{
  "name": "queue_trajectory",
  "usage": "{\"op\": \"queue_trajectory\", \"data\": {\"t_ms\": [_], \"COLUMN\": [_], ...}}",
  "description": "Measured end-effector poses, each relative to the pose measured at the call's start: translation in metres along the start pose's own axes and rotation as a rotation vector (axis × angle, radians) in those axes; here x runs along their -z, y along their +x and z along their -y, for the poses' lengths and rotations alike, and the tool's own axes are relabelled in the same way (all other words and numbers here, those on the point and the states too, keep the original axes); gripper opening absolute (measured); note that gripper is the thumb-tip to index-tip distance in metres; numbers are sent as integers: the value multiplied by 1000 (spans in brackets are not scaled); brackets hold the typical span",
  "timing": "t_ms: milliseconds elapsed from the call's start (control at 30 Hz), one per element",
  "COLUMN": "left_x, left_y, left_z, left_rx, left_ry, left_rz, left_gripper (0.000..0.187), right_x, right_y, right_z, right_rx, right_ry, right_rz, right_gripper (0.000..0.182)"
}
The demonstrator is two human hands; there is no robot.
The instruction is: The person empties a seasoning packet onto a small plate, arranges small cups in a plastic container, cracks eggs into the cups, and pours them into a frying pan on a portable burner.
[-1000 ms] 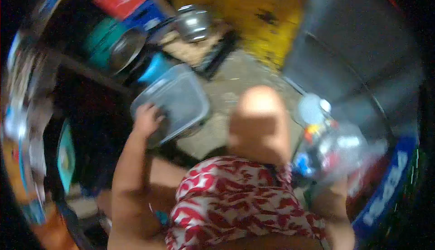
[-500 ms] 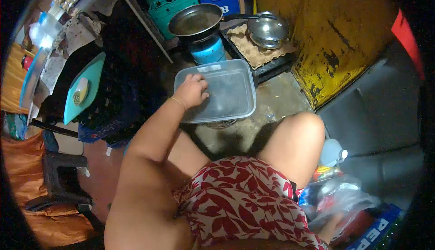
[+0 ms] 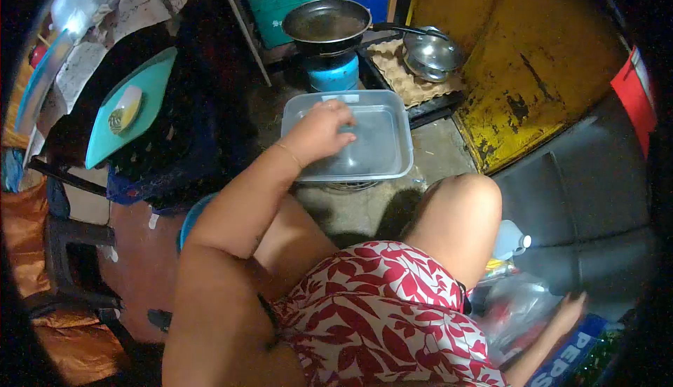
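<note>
My left hand (image 3: 324,133) hangs over the left part of a clear plastic container (image 3: 371,170), its fingers loosely bent and its thumb apart, with nothing visible in it. Whether its fingertips touch the container is unclear. My right hand (image 3: 569,311) is at the lower right, fingers apart and holding nothing visible, beside a thin plastic bag (image 3: 515,306) and above a blue crate (image 3: 578,352). Behind the container, a black frying pan (image 3: 326,24) with dark liquid sits above a blue canister (image 3: 334,73).
A lidded metal pot (image 3: 431,54) rests on a cardboard egg tray (image 3: 399,71). A turquoise tray (image 3: 105,134) holding a small dish stands at left. A jug (image 3: 510,240) lies by my right knee. Green crates (image 3: 280,1) and a yellow panel (image 3: 519,50) are behind.
My left hand has moved right, farther over the container. My right hand has come out from the plastic bag toward the right. The view has shifted slightly.
</note>
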State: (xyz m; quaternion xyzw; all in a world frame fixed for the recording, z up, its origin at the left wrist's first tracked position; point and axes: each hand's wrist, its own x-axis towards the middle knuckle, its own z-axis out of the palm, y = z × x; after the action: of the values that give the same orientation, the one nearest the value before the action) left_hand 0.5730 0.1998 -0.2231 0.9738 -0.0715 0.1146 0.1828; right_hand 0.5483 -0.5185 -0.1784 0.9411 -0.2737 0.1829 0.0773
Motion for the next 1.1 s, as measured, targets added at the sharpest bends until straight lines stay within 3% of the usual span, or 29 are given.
{"op": "queue_trajectory", "data": {"t_ms": [33, 67, 100, 167, 200, 367, 533, 633, 700, 1000, 1100], "left_x": [-2, -2, -1, -1, 4, 14, 2, 2, -11, -63, -66], "left_y": [3, 8, 10, 12, 12, 23, 48, 63, 76, 112, 118], "left_z": [-11, -23, -38, -68, -83, -89, -19, 6, 25, 105, 123], "left_rx": [-21, -44, -89, -181, -161, 9, 242, 312, 361, 466, 555], "left_ry": [-104, -204, -272, -427, -523, -691, -641, -601, -1018, -919, -841], "left_rz": [-46, -93, -130, -239, -271, -424, -580, -605, -566, -621, -734], "left_gripper": [31, 34, 36, 43, 43, 41, 32, 33, 34, 34, 33], "right_x": [-18, -1, 45, 100, 115, 133, 111, 95, 76, 33, 24], "right_y": [33, 34, 11, -26, -43, -110, -126, -132, -129, -125, -117], "right_z": [6, 66, 147, 267, 316, 488, 580, 617, 644, 718, 738], "right_rx": [118, 217, 265, 528, 626, 838, 708, 726, 759, 716, 1149], "right_ry": [306, 592, 981, 1246, 1334, 1360, 1467, 1481, 1474, 1369, 1096], "right_rz": [-76, -167, 7, 372, 607, 1223, 1558, 1598, 1624, 1778, 614], "right_gripper": [49, 43, 34, 17, 13, 15, 20, 21, 20, 19, 25]}}
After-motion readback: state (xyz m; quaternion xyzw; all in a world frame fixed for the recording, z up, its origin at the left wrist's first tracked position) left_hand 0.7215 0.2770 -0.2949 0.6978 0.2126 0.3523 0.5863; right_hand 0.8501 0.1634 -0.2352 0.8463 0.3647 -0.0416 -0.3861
